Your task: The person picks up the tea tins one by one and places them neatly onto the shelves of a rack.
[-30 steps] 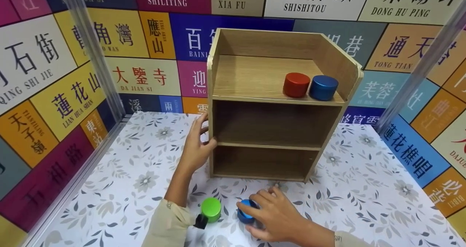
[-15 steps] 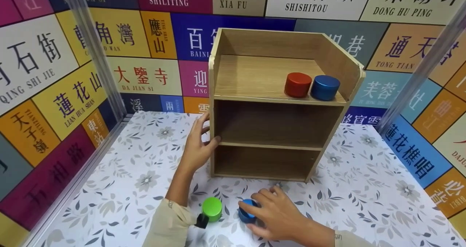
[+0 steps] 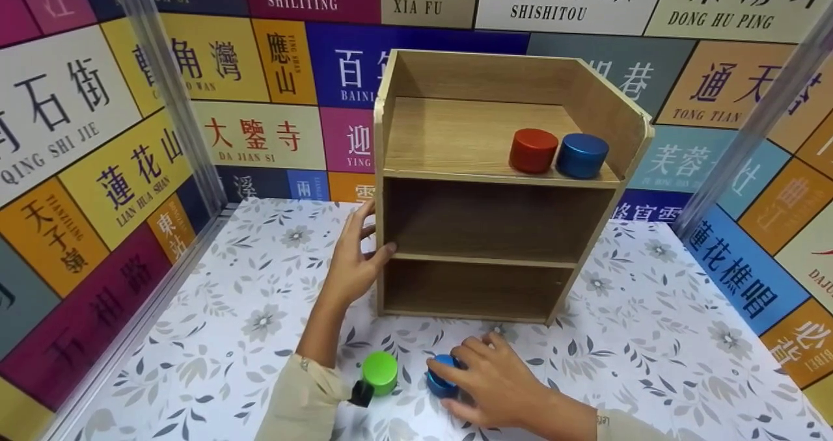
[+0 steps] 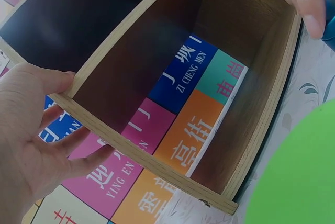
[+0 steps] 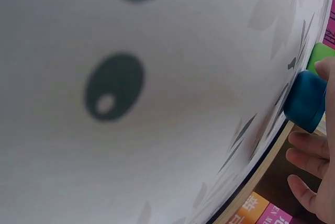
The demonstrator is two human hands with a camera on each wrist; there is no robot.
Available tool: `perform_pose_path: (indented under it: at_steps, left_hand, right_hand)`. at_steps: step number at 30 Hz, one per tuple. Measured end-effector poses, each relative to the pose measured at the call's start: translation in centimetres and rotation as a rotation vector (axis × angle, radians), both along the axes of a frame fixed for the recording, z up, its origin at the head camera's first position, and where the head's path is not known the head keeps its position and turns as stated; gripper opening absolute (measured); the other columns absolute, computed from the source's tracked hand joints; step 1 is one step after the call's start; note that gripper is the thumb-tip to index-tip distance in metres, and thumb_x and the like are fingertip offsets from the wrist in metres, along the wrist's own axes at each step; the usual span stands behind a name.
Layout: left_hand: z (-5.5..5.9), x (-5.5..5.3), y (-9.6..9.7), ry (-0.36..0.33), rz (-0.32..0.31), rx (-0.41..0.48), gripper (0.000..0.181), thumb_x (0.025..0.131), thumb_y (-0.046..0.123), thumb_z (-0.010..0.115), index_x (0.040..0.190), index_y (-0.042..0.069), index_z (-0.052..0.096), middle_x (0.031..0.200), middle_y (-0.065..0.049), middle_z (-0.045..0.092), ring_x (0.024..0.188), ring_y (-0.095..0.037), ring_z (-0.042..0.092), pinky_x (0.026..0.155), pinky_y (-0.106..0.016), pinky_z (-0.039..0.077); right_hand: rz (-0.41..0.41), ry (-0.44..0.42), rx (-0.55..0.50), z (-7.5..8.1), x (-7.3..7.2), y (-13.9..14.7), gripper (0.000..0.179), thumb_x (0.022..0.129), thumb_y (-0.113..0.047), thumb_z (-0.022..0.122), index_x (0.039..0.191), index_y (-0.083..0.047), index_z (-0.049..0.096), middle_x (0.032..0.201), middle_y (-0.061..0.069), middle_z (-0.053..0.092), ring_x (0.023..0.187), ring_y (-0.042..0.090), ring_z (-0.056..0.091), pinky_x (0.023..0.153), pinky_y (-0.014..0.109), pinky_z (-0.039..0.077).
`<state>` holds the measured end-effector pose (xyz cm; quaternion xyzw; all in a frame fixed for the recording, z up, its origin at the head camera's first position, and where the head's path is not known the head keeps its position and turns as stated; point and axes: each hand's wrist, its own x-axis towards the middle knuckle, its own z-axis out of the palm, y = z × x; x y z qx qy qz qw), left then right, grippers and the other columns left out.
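Clock: read in the head view, with the near blue cylinder [image 3: 438,385] taken as centre and 12 pointing to the far wall.
Near blue cylinder: stood on the cloth-covered bench [image 3: 638,343], in front of the shelf unit [image 3: 481,260]; its top is partly hidden by a finger.
Right hand [image 3: 491,382]: placed at 3 o'clock; the near blue cylinder is held narrowly between thumb and index finger, the index laid across its top; the other fingers are spread away from it.
Left hand [image 3: 355,265]: placed at 11 o'clock; the left side panel of the shelf unit is gripped, the thumb set at the front edge by the middle board, the fingers kept along the outer face.
Green cylinder [image 3: 379,371]: stood at 9 o'clock on the bench; it is nearly met by a black piece [image 3: 361,394] at the left sleeve [image 3: 302,399].
Top board: a red cylinder [image 3: 533,151] and a far blue cylinder [image 3: 582,156] are carried side by side at 1 o'clock, near the front edge.
Walls: covered with coloured sign panels [image 3: 97,168], lettered in Chinese and Latin script.
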<state>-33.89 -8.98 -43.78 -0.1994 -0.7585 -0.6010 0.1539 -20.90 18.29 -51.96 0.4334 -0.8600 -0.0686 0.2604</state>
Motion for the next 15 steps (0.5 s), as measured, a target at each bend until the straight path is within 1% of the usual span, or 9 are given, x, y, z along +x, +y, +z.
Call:
perform_pose_path:
  at_steps: [10, 15]
  left_hand:
    - [0.07, 0.02, -0.01, -0.008, -0.001, 0.005, 0.083, 0.09, 0.004, 0.069, 0.155, 0.045, 0.036, 0.155, 0.002, 0.042, 0.134, -0.036, 0.054, 0.094, -0.055, 0.058]
    - [0.13, 0.09, 0.09, 0.008, -0.007, 0.017, 0.083, 0.09, 0.003, 0.07, 0.155, 0.043, 0.037, 0.153, 0.002, 0.043, 0.132, -0.036, 0.055, 0.092, -0.053, 0.059]
  right_hand:
    - [-0.008, -0.035, 0.0, -0.08, 0.04, 0.01, 0.062, 0.09, -0.069, 0.057, 0.142, -0.035, 0.057, 0.108, -0.002, 0.069, 0.101, 0.021, 0.062, 0.087, 0.048, 0.049]
    - [0.002, -0.039, -0.019, -0.23, 0.0, -0.06, 0.058, 0.091, -0.065, 0.06, 0.14, -0.035, 0.058, 0.105, -0.002, 0.07, 0.099, 0.02, 0.062, 0.084, 0.046, 0.05]
